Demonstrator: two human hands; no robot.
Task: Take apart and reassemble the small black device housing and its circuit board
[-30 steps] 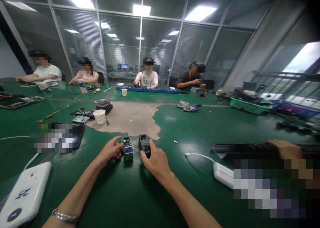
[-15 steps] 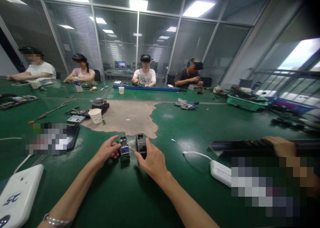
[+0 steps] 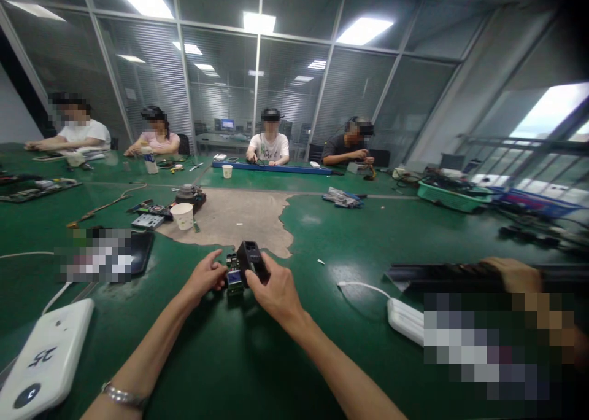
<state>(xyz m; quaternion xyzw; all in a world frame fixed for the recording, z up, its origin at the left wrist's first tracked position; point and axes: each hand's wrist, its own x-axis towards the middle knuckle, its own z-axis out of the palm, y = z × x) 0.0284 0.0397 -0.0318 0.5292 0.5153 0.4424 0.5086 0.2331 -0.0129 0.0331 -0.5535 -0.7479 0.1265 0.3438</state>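
Observation:
My right hand (image 3: 278,290) grips a black plastic housing (image 3: 250,254) with rectangular openings, thumb on its near side. The housing is tilted and lifted beside a small circuit board assembly with a blue screen (image 3: 234,279), covering part of its right side. That board stands on the green table. Close against its left side is my left hand (image 3: 207,277), index finger stretched out and the other fingers loosely bent. Whether those fingertips touch the board is hard to tell.
A white paper cup (image 3: 183,216) stands by loose electronic parts at the back left. White power banks (image 3: 50,352) lie at both sides. At right, another person's hand (image 3: 518,276) rests on a long black profile (image 3: 442,276). Several people sit across the table (image 3: 340,365).
My right hand has closed on the black housing, raised it and tilted it leftward towards the board. My left hand stays beside the board. The view has shifted slightly.

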